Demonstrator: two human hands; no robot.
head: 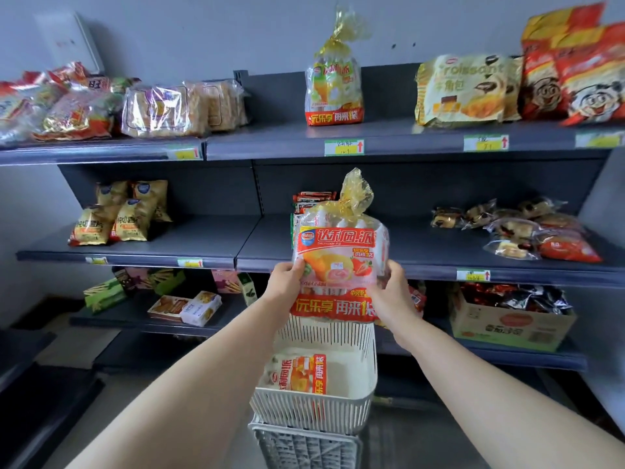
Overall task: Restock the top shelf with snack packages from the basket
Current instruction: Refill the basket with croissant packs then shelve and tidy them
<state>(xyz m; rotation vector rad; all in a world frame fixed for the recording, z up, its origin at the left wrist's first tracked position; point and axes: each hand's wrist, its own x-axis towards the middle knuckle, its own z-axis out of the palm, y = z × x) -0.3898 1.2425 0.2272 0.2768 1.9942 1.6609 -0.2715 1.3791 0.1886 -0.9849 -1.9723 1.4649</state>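
A red-and-clear pie snack package (338, 252) with a gold tied top is held upright in front of the middle shelf. My left hand (287, 282) grips its left side and my right hand (394, 289) grips its right side. Below it stands the white slatted basket (367, 363), with one more pie package (297, 374) lying inside. On the top shelf (270, 143) a yellow pie package (334, 86) stands upright, with bare shelf on either side of it.
The top shelf also holds bread packs (176, 106) at left, a croissant bag (466, 89) and red snack bags (575, 76) at right. The middle shelf has chip bags (118, 218) and wrapped cakes (517, 228). A cardboard box (510, 326) sits on the lower shelf. The basket rests on a grey crate (304, 448).
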